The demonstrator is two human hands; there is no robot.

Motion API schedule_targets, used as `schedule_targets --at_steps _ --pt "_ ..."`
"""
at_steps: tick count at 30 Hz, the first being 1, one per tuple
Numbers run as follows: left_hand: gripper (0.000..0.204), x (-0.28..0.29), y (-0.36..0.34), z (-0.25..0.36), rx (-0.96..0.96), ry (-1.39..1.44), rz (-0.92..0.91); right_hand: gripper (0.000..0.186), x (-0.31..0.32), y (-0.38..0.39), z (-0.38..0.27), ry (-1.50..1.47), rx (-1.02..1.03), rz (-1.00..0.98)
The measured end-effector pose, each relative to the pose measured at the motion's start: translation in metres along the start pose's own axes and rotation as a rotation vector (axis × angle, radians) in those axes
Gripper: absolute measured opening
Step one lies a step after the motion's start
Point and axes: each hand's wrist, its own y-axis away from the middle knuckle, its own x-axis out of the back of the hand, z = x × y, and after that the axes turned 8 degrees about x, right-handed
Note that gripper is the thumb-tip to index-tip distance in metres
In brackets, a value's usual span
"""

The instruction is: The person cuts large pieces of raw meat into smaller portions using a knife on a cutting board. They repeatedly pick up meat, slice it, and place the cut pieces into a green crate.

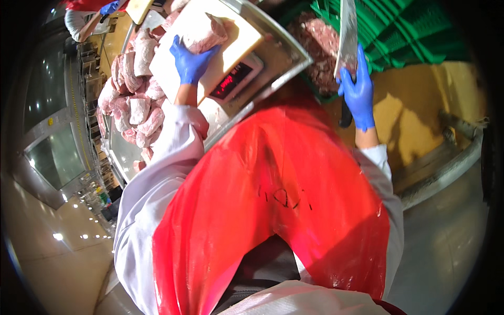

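My left hand (193, 60), in a blue glove, grips the near end of a pale pink piece of meat (211, 35), thumb and fingers spread round it. The meat lies on a white cutting board (239, 38). Beneath the board's near edge sits a scale (239, 77) with a lit red display. Off to the right, my blue-gloved right hand (358, 93) is closed on a large knife (347, 39). Its wide blade points away from me, and the black handle end shows below the hand.
Many cuts of meat (135, 105) are heaped left of the board on a metal table (291, 44). Dark red trimmings (319, 39) fill a crate beside the knife. Green plastic crates (404, 31) stand at the far right. Another person's gloved hand (109, 8) shows at the far left.
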Motion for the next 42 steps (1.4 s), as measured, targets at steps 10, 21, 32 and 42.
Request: schedule_targets --at_steps 10,21,32,42 --pt "0.081 0.011 -0.111 0.014 -0.156 0.848 -0.030 0.073 -0.027 -0.015 -0.034 0.050 -0.103 -0.162" --pt "0.051 0.052 0.112 -0.412 0.311 0.056 0.395 0.072 -0.095 -0.008 -0.069 0.120 -0.083 -0.338" --pt "0.059 -0.025 -0.004 -0.303 -0.231 -0.228 -0.177 0.072 -0.179 0.031 -0.106 0.169 -0.007 -0.348" --pt "0.114 -0.044 -0.020 -0.372 0.045 0.036 -0.674 0.075 -0.194 0.062 -0.118 0.294 0.080 -0.434"
